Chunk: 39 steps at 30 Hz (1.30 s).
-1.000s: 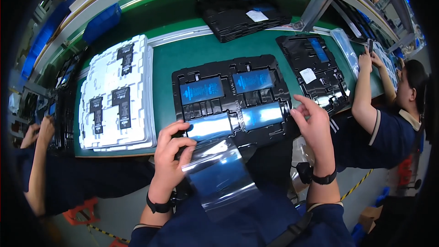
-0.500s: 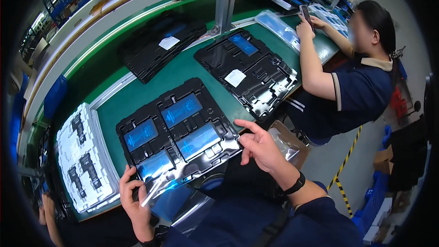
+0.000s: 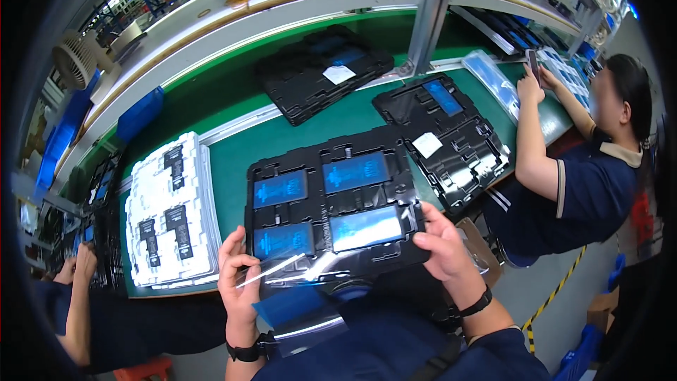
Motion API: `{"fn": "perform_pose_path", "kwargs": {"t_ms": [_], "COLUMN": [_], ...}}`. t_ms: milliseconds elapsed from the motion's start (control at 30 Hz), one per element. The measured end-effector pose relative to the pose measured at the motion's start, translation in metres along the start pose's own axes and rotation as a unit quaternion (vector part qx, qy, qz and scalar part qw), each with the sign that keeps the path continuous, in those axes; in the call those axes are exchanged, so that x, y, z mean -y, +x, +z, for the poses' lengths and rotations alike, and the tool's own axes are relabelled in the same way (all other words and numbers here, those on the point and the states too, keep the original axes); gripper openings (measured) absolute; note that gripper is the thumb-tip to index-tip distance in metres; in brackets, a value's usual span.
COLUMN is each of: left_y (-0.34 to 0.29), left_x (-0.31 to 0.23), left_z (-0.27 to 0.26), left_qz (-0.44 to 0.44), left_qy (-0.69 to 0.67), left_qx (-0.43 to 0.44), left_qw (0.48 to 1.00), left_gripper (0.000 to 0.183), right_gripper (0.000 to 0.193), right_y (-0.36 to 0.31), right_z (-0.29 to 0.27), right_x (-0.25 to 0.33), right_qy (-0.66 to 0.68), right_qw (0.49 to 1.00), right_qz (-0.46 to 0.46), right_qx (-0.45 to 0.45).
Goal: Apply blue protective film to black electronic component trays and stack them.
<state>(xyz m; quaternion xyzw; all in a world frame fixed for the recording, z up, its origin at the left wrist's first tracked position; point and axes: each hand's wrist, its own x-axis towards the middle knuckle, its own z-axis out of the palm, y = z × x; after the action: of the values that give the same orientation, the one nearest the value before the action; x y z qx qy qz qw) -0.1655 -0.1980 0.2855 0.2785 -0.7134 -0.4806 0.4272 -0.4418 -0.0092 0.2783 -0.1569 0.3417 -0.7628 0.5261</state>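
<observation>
A black moulded plastic tray (image 3: 321, 201) is tilted in front of me at the bench's near edge. Several flat blue rectangular pieces (image 3: 354, 172) sit in its pockets, and light glares off the near right one. My left hand (image 3: 240, 279) is closed at the tray's near left corner, its thumb also against a clear plastic film. That film (image 3: 310, 335), with a blue patch, hangs below the tray toward my lap. My right hand (image 3: 446, 250) grips the tray's right edge, thumb on top and fingers partly hidden behind it.
White trays (image 3: 201, 240) holding black flat parts are stacked at left. Further black trays (image 3: 289, 92) (image 3: 462, 148) lie behind and to the right on the green bench (image 3: 236, 148). A metal post (image 3: 429, 28) rises at the back. Co-workers stand right, holding a phone (image 3: 532, 63), and left.
My right hand, earlier with fingers spread by the tray's corner, now grips its right edge. The tray has turned and its far side has lifted somewhat. The whole view has swung left.
</observation>
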Motion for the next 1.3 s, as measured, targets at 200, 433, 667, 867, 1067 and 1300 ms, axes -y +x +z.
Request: {"fn": "perform_pose_path", "kwargs": {"t_ms": [200, 433, 667, 867, 1067, 1300], "left_y": [0.0, 0.0, 0.004, 0.005, 0.006, 0.006], "left_x": [0.012, 0.021, 0.013, 0.012, 0.01, 0.01], "left_z": [-0.003, -0.001, -0.008, -0.013, -0.013, -0.013], "left_qz": [0.042, 0.037, 0.084, 0.056, 0.046, 0.028], "left_qy": [-0.075, 0.008, 0.055, 0.034, 0.031, 0.038], "left_qx": [-0.069, 0.003, 0.043, 0.063, 0.07, 0.066], "left_qw": [0.994, 0.999, 0.994, 0.996, 0.996, 0.997], "left_gripper": [0.008, 0.008, 0.007, 0.009, 0.008, 0.007], "right_gripper": [0.055, 0.044, 0.042, 0.047, 0.081, 0.034], "right_y": [0.019, 0.104, 0.231, 0.26, 0.205, 0.071], "right_z": [0.008, 0.034, 0.041, 0.048, 0.062, 0.046], "right_x": [0.038, 0.057, 0.027, 0.002, 0.009, 0.045], "right_qy": [-0.015, -0.025, 0.055, 0.02, -0.097, -0.319], "right_qw": [0.996, 0.993, 0.978, 0.976, 0.984, 0.948], "right_qz": [-0.09, -0.107, -0.179, -0.142, -0.045, -0.019], "right_qx": [-0.014, -0.041, -0.088, -0.164, -0.143, 0.007]}}
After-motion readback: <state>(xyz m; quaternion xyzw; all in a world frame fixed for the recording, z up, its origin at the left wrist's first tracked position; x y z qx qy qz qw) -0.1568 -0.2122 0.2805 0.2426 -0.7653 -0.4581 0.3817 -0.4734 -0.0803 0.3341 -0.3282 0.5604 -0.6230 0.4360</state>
